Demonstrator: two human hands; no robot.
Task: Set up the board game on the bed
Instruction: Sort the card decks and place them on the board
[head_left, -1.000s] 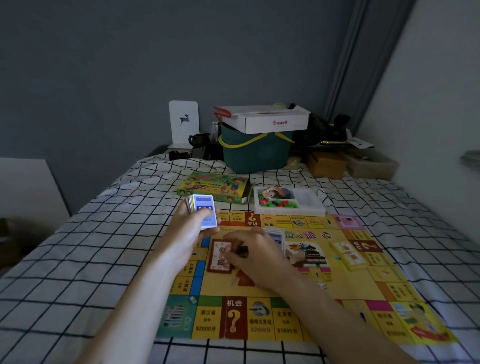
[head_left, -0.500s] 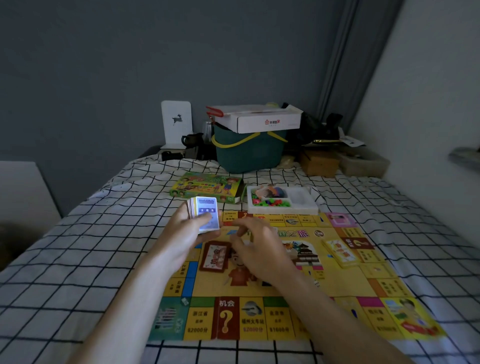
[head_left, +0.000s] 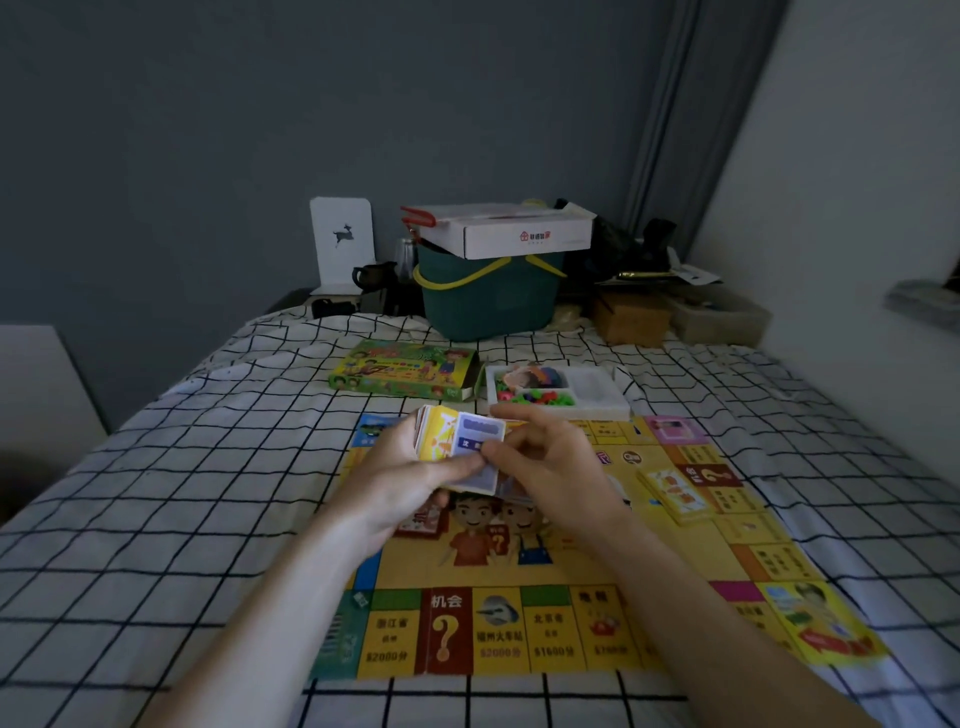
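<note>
The yellow game board (head_left: 587, 623) lies flat on the checked bedsheet (head_left: 156, 519). Above its far half my left hand (head_left: 410, 478) holds a stack of cards (head_left: 457, 447), yellow and blue faces showing. My right hand (head_left: 550, 462) pinches the blue top card of that stack with thumb and fingers. A red-backed card pile (head_left: 423, 519) lies on the board under my left hand, partly hidden. A yellow card pile (head_left: 675, 493) sits on the board's right side. Beyond the board stand the green game box (head_left: 405, 371) and a white tray (head_left: 597, 389) of coloured pieces.
At the head of the bed stand a dark green basket (head_left: 488, 301) with a white carton (head_left: 509, 231) on top, a white deer-print stand (head_left: 343, 244), a brown box (head_left: 631, 319) and clutter. A white wall (head_left: 857, 208) runs along the right.
My right hand left the red card pile on the board and rose to the card stack. My left hand brought the stack inward, and both hands now meet on it.
</note>
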